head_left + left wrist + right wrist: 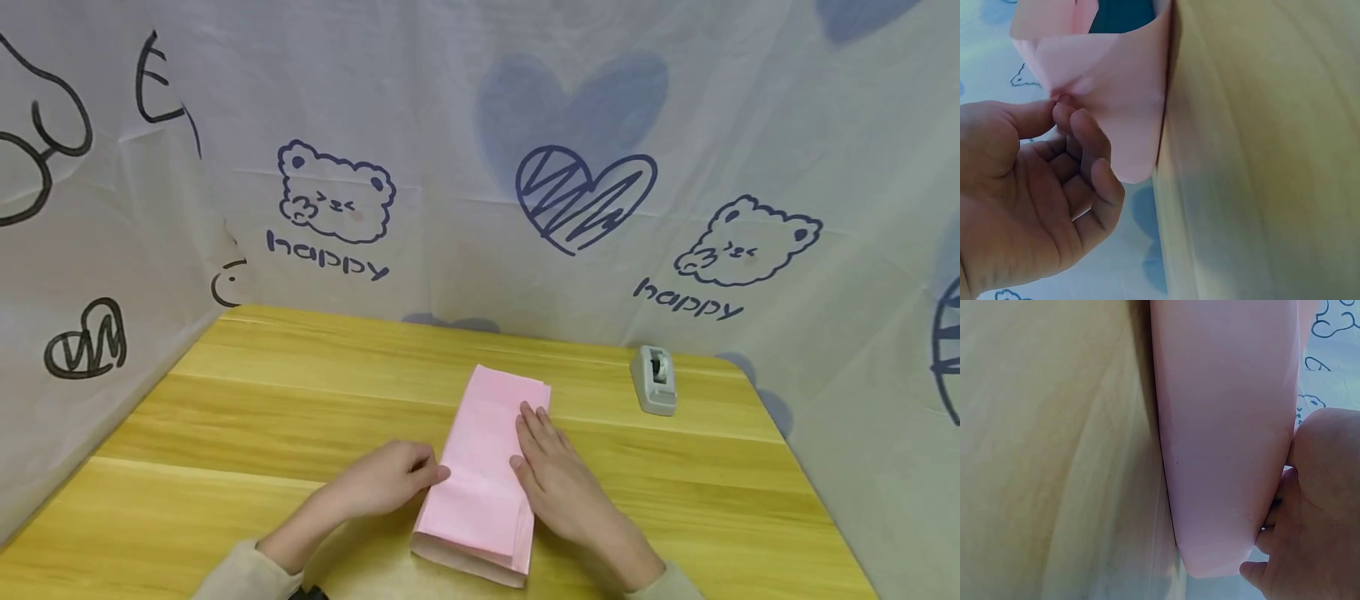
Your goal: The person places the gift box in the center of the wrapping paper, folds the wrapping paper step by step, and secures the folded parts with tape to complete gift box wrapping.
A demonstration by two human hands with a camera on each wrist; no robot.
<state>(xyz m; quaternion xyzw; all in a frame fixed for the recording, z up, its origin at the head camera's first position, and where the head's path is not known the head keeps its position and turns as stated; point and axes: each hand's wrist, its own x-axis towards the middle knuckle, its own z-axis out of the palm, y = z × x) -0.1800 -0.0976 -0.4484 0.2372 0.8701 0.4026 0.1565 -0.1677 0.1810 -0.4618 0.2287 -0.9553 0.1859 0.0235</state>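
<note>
Pink paper is folded over into a long, flattened wrap lying lengthwise on the table, its near end an open sleeve. In the left wrist view, a dark teal surface shows inside the paper's open end; the rest of it is hidden. My left hand pinches the wrap's left edge between thumb and forefinger, puckering the paper a little. Across the right edge of the top lies my right hand, fingers stretched out and pressing the paper. The right wrist view shows the paper's smooth side wall beside the right hand.
A grey tape dispenser stands near the table's back right. The yellow wood-grain table meets a white cloth backdrop with bear and heart drawings at the rear and along both sides.
</note>
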